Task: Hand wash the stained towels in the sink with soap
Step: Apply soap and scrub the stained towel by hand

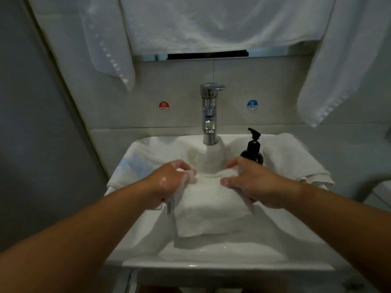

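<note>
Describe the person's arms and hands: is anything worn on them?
Left forearm and right forearm are bare in view: no sleeves, gloves, watch or bracelet. No ring is visible on the left hand or the right hand. White soap foam clings to the left hand's fingers, and its back looks wet and shiny.

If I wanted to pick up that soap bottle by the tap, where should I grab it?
Probably the bottle is best taken round its narrow neck, just under the pump, coming from above. It stands upright, and its body is hemmed in: a folded towel on one side, the tap on the other, the right hand in front.
</note>
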The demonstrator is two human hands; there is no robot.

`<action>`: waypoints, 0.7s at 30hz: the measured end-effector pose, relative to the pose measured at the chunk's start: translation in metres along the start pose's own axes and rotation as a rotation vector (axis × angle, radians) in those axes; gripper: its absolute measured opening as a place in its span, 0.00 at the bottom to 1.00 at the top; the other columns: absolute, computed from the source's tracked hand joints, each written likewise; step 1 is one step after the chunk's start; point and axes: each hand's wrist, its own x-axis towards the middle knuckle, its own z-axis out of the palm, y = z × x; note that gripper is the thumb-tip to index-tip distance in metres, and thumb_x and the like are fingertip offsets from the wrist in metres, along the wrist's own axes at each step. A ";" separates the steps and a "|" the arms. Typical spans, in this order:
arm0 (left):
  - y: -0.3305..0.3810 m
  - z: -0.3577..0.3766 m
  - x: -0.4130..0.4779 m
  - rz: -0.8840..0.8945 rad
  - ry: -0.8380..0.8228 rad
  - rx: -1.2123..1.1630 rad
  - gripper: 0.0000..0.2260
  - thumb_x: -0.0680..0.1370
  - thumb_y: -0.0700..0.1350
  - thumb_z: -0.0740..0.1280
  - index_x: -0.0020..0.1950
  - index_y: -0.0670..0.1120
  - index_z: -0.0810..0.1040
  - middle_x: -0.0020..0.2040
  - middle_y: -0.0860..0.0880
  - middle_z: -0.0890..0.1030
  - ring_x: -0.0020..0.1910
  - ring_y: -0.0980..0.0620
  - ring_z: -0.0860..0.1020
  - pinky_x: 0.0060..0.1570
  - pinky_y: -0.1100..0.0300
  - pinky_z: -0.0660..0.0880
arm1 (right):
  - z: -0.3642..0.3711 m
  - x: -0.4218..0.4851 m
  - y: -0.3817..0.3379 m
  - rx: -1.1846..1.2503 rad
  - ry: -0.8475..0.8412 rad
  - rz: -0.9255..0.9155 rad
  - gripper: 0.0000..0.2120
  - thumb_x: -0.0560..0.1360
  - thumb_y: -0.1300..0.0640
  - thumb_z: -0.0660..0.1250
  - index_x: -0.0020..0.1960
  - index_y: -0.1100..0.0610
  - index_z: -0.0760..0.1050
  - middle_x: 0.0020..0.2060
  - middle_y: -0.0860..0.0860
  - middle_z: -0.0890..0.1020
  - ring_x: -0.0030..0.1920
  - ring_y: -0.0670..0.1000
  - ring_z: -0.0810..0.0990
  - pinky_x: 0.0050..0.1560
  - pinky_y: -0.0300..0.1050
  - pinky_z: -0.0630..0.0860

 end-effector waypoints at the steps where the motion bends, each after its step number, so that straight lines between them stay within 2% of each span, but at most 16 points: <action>1: -0.002 0.004 0.001 -0.072 -0.019 0.038 0.08 0.79 0.54 0.70 0.57 0.55 0.79 0.51 0.48 0.81 0.44 0.48 0.78 0.38 0.56 0.73 | 0.004 0.005 0.009 -0.160 0.051 0.005 0.22 0.77 0.51 0.73 0.67 0.49 0.70 0.54 0.51 0.80 0.53 0.53 0.81 0.49 0.51 0.81; 2: -0.006 0.006 0.002 -0.097 -0.041 0.139 0.16 0.79 0.59 0.69 0.63 0.56 0.76 0.57 0.49 0.78 0.49 0.48 0.78 0.40 0.56 0.75 | 0.006 0.006 0.012 -0.323 0.072 -0.016 0.23 0.77 0.46 0.72 0.69 0.48 0.70 0.57 0.50 0.79 0.56 0.52 0.79 0.54 0.49 0.79; 3: -0.008 0.006 0.001 -0.053 -0.084 0.328 0.21 0.78 0.63 0.68 0.68 0.57 0.73 0.62 0.51 0.74 0.55 0.47 0.77 0.45 0.55 0.77 | 0.005 0.006 0.013 -0.451 0.038 -0.051 0.24 0.76 0.40 0.71 0.68 0.47 0.71 0.59 0.50 0.78 0.57 0.51 0.79 0.54 0.45 0.78; 5: -0.010 0.006 -0.006 0.108 -0.241 0.758 0.27 0.76 0.66 0.68 0.73 0.59 0.69 0.70 0.51 0.68 0.65 0.46 0.73 0.61 0.54 0.74 | 0.001 0.000 0.014 -0.658 -0.142 -0.105 0.28 0.72 0.28 0.66 0.65 0.44 0.74 0.63 0.51 0.76 0.60 0.51 0.78 0.54 0.44 0.77; 6: -0.012 0.007 -0.009 0.185 -0.328 0.889 0.29 0.75 0.65 0.69 0.74 0.60 0.67 0.72 0.51 0.67 0.68 0.46 0.71 0.66 0.52 0.71 | -0.002 -0.005 0.014 -0.782 -0.231 -0.118 0.33 0.70 0.25 0.66 0.68 0.43 0.72 0.69 0.51 0.70 0.66 0.53 0.73 0.62 0.48 0.74; 8: -0.019 0.014 -0.016 0.238 -0.412 0.991 0.32 0.74 0.63 0.72 0.75 0.59 0.66 0.70 0.51 0.70 0.66 0.47 0.71 0.68 0.49 0.70 | -0.002 -0.017 0.016 -1.000 -0.306 -0.150 0.40 0.69 0.28 0.69 0.76 0.42 0.65 0.79 0.48 0.54 0.78 0.57 0.57 0.76 0.56 0.61; 9: -0.023 0.018 -0.017 0.263 -0.388 0.986 0.31 0.74 0.62 0.73 0.74 0.58 0.68 0.68 0.50 0.72 0.64 0.47 0.72 0.67 0.49 0.71 | 0.002 -0.021 0.018 -1.068 -0.295 -0.192 0.39 0.70 0.31 0.70 0.76 0.43 0.65 0.81 0.47 0.49 0.79 0.57 0.52 0.78 0.57 0.57; 10: -0.026 0.023 -0.016 0.305 -0.348 0.971 0.29 0.74 0.60 0.73 0.72 0.56 0.70 0.66 0.50 0.74 0.62 0.48 0.73 0.65 0.49 0.73 | 0.005 -0.024 0.021 -1.098 -0.263 -0.247 0.35 0.72 0.33 0.70 0.75 0.44 0.68 0.81 0.48 0.49 0.80 0.57 0.52 0.78 0.57 0.57; 11: -0.027 0.025 -0.016 0.349 -0.312 0.955 0.25 0.75 0.59 0.72 0.70 0.55 0.73 0.63 0.50 0.77 0.60 0.48 0.75 0.63 0.51 0.74 | 0.007 -0.021 0.025 -1.086 -0.237 -0.310 0.28 0.74 0.36 0.70 0.71 0.44 0.72 0.79 0.49 0.57 0.78 0.55 0.58 0.77 0.56 0.60; 12: -0.027 0.024 -0.014 0.390 -0.281 0.927 0.19 0.77 0.57 0.71 0.65 0.53 0.76 0.60 0.50 0.79 0.57 0.48 0.77 0.59 0.52 0.76 | 0.005 -0.019 0.024 -1.040 -0.222 -0.368 0.21 0.75 0.38 0.70 0.65 0.44 0.76 0.73 0.49 0.68 0.72 0.51 0.68 0.73 0.53 0.67; 13: -0.025 0.021 -0.012 0.426 -0.256 0.885 0.15 0.77 0.57 0.69 0.61 0.53 0.77 0.57 0.50 0.81 0.55 0.48 0.79 0.56 0.54 0.76 | 0.000 -0.015 0.023 -0.959 -0.217 -0.400 0.13 0.76 0.40 0.71 0.57 0.43 0.77 0.62 0.45 0.77 0.62 0.48 0.76 0.65 0.49 0.73; 14: -0.020 0.015 -0.011 0.464 -0.233 0.832 0.11 0.78 0.56 0.68 0.57 0.53 0.76 0.55 0.50 0.82 0.52 0.48 0.79 0.53 0.53 0.76 | -0.008 -0.011 0.020 -0.856 -0.211 -0.424 0.08 0.76 0.42 0.72 0.52 0.42 0.76 0.51 0.40 0.80 0.52 0.44 0.80 0.56 0.45 0.76; 15: -0.013 0.009 -0.011 0.487 -0.216 0.776 0.09 0.78 0.56 0.67 0.54 0.53 0.75 0.52 0.51 0.82 0.50 0.49 0.79 0.50 0.53 0.76 | -0.017 -0.008 0.014 -0.736 -0.216 -0.418 0.08 0.75 0.43 0.73 0.49 0.40 0.75 0.45 0.40 0.81 0.46 0.43 0.81 0.49 0.43 0.77; 18: 0.012 -0.010 -0.009 0.456 -0.235 0.690 0.03 0.81 0.51 0.67 0.51 0.53 0.76 0.46 0.56 0.79 0.46 0.53 0.78 0.45 0.57 0.74 | -0.036 -0.003 -0.004 -0.349 -0.263 -0.329 0.07 0.74 0.48 0.76 0.50 0.44 0.79 0.40 0.46 0.82 0.40 0.47 0.83 0.37 0.45 0.80; 20: 0.021 -0.016 -0.003 0.330 -0.306 0.634 0.03 0.80 0.52 0.69 0.49 0.53 0.79 0.45 0.55 0.81 0.45 0.54 0.79 0.43 0.57 0.76 | -0.035 0.003 -0.008 -0.255 -0.337 -0.199 0.07 0.76 0.50 0.75 0.53 0.47 0.81 0.43 0.51 0.83 0.44 0.53 0.85 0.36 0.48 0.82; 21: 0.021 -0.016 0.001 0.272 -0.334 0.622 0.04 0.79 0.52 0.70 0.48 0.53 0.79 0.44 0.54 0.81 0.44 0.54 0.79 0.41 0.58 0.77 | -0.031 0.007 -0.006 -0.291 -0.355 -0.155 0.08 0.77 0.50 0.74 0.54 0.49 0.80 0.43 0.52 0.82 0.44 0.54 0.85 0.36 0.48 0.82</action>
